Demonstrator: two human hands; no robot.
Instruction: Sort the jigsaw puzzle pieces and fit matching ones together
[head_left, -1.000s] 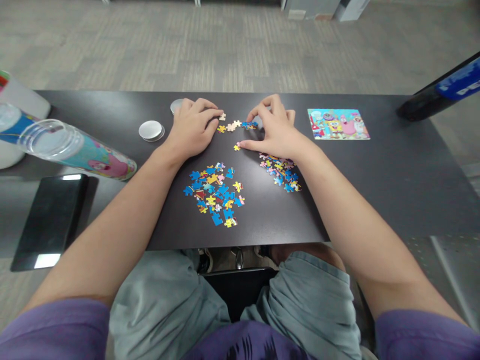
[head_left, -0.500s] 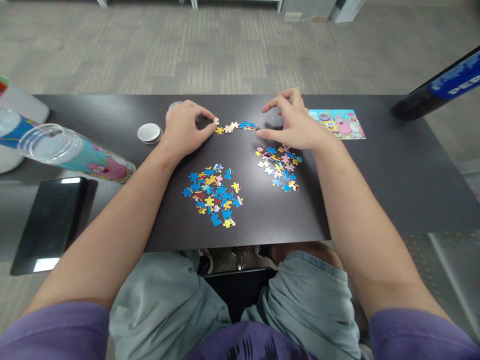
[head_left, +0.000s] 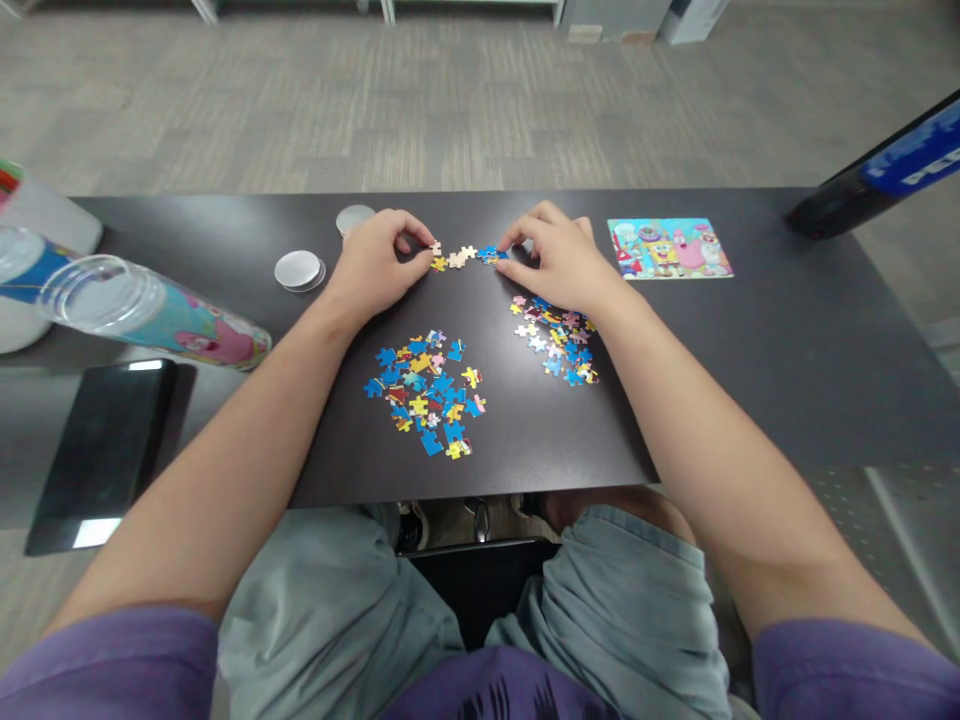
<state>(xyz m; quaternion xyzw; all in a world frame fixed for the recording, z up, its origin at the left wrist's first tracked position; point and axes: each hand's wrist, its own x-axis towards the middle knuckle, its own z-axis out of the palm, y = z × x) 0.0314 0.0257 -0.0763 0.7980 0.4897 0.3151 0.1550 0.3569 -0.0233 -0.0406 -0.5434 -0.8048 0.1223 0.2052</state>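
On the dark worktop (head_left: 540, 440), the left hand (head_left: 377, 262) pinches a pale puzzle piece (head_left: 436, 248) between thumb and finger, beyond a loose heap (head_left: 441, 384); rightward, upturned pieces (head_left: 459, 259) adjoin a blue cluster (head_left: 489, 254), where the right hand's (head_left: 561, 258) slightly parted fingertips touch, grip unclear, near a second heap (head_left: 556, 345) and a picture card (head_left: 670, 249).

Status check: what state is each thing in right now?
Left hand: fingertips at a pale puzzle piece, grip unclear
Right hand: fingertips at blue puzzle pieces, grip unclear
Left pile: loose, spread out
Right pile: loose, spread out
Picture card: flat, picture up
Clear tube: upright
Black device: lying flat, dark
Dark bottle: upright, top out of view
White discs: lying flat
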